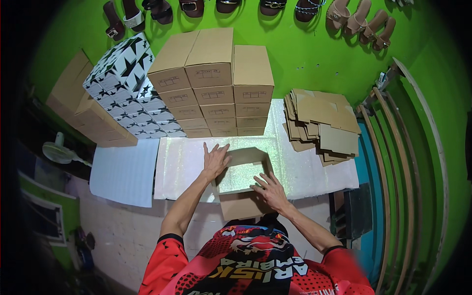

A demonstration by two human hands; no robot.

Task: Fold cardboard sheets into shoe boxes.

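Box [246, 156] sits by the table's [314, 179] near edge, and the shiny table top shows inside its walls. It looks light and stiff, not slippery, but could bend, so the side walls seem best to hold. One flap [241, 207] points at the person, past the table's edge; its longer way is hard to tell. The left hand [216, 160] has fingers spread at the left wall; the right hand [270, 191], fingers apart, is at the right wall.

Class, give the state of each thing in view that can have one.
Box between the hands: open at top and bottom.
Left hand: open, fingers spread.
Right hand: open, fingers spread.
Central brown boxes: closed, stacked.
Star-patterned boxes: closed, stacked.
Cardboard pile: flattened.
Fan: unclear whether running.
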